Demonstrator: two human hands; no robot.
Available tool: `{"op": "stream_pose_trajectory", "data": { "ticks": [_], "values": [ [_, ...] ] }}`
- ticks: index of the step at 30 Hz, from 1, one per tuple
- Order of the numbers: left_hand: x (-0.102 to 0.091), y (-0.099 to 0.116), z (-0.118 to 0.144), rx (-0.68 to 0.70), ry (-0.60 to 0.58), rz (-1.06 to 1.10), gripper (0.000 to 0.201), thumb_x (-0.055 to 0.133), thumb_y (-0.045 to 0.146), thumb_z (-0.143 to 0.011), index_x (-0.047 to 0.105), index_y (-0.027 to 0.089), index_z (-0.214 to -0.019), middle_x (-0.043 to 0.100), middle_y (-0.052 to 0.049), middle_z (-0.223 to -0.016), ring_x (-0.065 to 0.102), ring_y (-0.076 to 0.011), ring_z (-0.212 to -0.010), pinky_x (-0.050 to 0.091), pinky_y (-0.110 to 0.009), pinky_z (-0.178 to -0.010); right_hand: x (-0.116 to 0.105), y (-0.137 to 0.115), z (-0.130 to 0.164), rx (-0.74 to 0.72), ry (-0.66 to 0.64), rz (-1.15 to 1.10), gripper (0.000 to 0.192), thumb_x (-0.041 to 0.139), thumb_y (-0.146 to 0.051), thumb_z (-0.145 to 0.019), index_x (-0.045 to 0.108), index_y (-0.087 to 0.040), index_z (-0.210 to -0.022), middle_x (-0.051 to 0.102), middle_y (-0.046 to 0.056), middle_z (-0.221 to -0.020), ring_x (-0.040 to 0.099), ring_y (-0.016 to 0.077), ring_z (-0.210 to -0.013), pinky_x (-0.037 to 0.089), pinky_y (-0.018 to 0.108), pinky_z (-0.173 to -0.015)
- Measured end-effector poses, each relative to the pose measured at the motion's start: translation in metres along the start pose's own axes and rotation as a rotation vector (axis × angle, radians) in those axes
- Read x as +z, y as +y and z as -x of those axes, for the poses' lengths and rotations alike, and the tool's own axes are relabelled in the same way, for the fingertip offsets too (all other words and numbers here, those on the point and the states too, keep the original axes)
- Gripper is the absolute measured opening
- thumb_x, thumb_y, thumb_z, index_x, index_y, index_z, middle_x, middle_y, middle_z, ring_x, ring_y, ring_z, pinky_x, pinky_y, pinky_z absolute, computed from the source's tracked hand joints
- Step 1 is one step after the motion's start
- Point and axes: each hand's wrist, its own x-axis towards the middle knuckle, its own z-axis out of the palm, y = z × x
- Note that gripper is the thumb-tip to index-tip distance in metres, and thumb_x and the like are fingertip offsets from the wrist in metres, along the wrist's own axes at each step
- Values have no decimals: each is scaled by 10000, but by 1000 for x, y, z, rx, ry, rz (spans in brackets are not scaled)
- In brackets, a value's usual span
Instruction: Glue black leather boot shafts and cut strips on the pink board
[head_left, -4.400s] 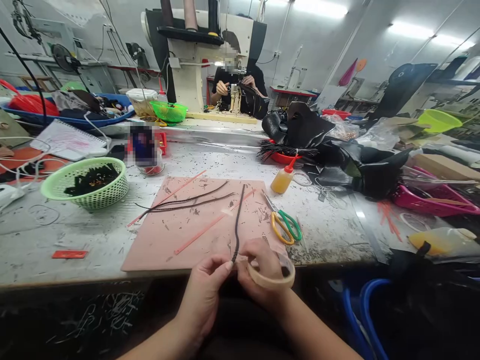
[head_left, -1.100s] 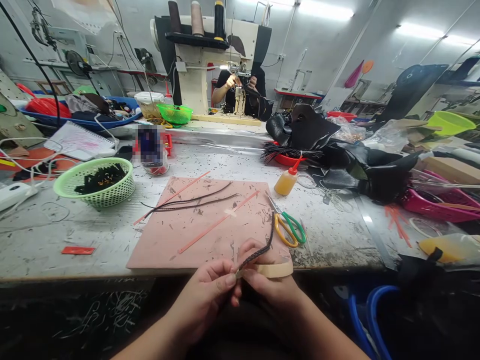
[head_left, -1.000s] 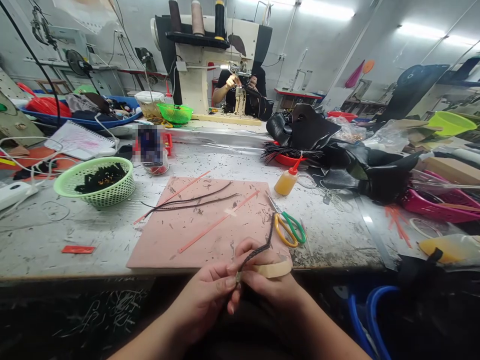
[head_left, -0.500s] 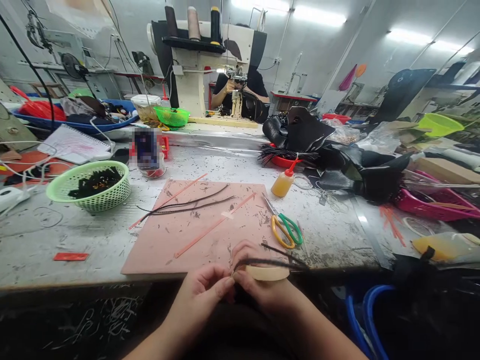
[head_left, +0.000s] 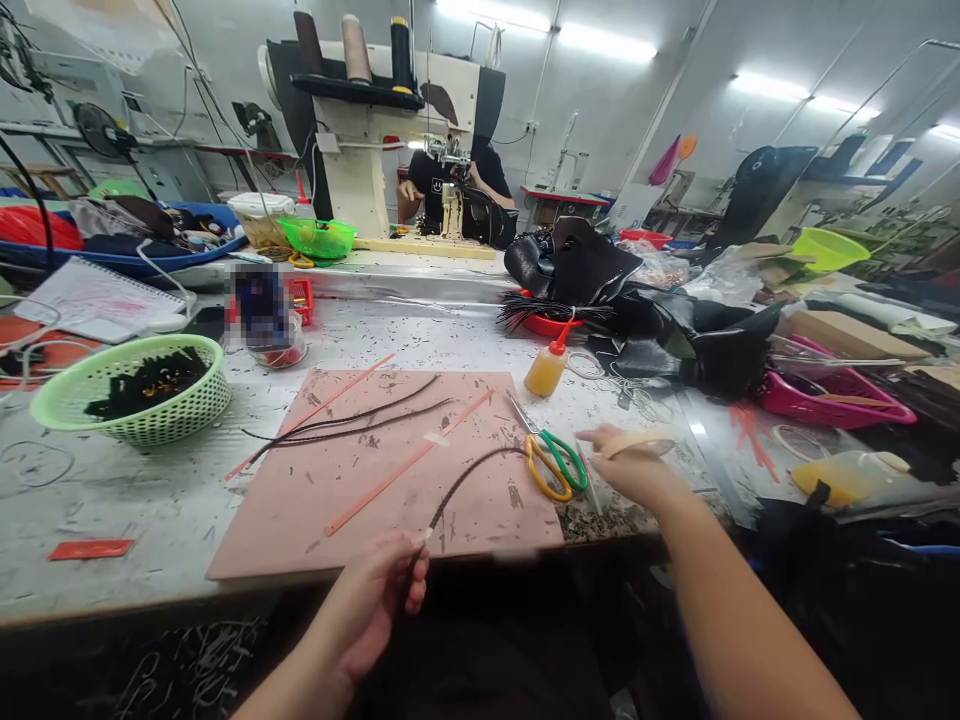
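Far left, mid-height: a green basket [head_left: 184,410] of black scraps. Below it, lower left, a red strip [head_left: 90,549]. Lower middle: a pink board [head_left: 277,550], two thin dark cords [head_left: 294,437] across its upper left, an orange strip [head_left: 382,483] slanting over its centre.

Lower centre: my left hand [head_left: 381,580], thumb and fingers closed on a dark braided cord [head_left: 466,473]. It arcs up and right over the board, far end at the scissors [head_left: 540,436]; over or under the handle, can't tell. A pale bit [head_left: 429,535], maybe tape, shows at my fingertips. I judge the cord light, bendy, springy enough to keep its curve, hardly fragile, not slippery. Best hold: a firm thumb-and-forefinger pinch beside the pale bit.

Right of centre: a bottle [head_left: 545,372] above the scissors, a slim stick [head_left: 589,477] beside them. Then my right hand [head_left: 626,470], a roll of tape [head_left: 643,442] apparently looped on it, forefinger out towards the stick; touching or apart, can't tell. Other fingers mostly hidden, curl uncertain.
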Motion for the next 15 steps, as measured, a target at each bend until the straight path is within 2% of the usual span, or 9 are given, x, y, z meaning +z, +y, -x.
{"op": "stream_pose_trajectory", "data": {
  "ticks": [2,4,6,7,9,11,13,15],
  "values": [
    [0,1,-4,36,30,10,267,730,330,-512,537,150,-551,523,40,-480,417,-57,-390,300,-172,-393,0,23,-9,147,-16,57,334,417,-235,-771,672,-129,-959,665,146,-919,622,267,-853,460,328,-689],
    [-1,3,-5,87,35,-31,281,741,339,-519,539,150,-567,557,31,-506,420,-52,-391,302,-170,-395,0,38,-14,236,-31,108,312,435,-280,-776,692,-105,-804,666,175,-793,633,308,-780,453,363,-643],
    [-4,5,-4,136,58,-89,293,747,361,-529,557,145,-586,593,18,-549,425,-48,-400,306,-169,-403,0,44,-15,294,-26,148,352,449,-353,-791,686,-100,-728,659,199,-759,633,339,-745,447,390,-613],
    [-5,6,-3,155,79,-119,298,746,373,-533,570,141,-595,606,12,-572,428,-47,-405,308,-170,-406,0,43,-13,312,-5,164,385,438,-382,-806,684,-92,-751,656,219,-795,631,353,-760,446,403,-616],
    [-7,9,-3,193,116,-166,303,739,388,-536,599,134,-625,629,1,-622,436,-47,-415,313,-174,-412,2,32,-7,312,66,185,442,381,-397,-848,668,-65,-900,636,257,-937,615,367,-867,446,423,-678],
    [-9,11,-4,221,139,-197,308,733,388,-530,615,132,-655,647,-9,-655,449,-53,-420,319,-182,-415,9,10,0,244,117,176,438,355,-379,-872,606,-87,-1081,612,223,-1072,587,324,-983,440,391,-770],
    [-10,13,-5,239,161,-212,313,727,382,-519,615,134,-672,654,-13,-647,459,-61,-418,319,-187,-413,19,-15,7,99,83,120,431,398,-355,-861,526,-139,-1211,633,153,-1082,593,269,-992,441,343,-798],
    [-11,15,-6,248,173,-228,307,718,381,-513,606,134,-658,643,-7,-603,460,-66,-409,315,-188,-407,29,-36,11,-9,16,52,461,410,-270,-848,449,-152,-1292,657,131,-1042,619,252,-932,455,337,-770]
  ]
}}
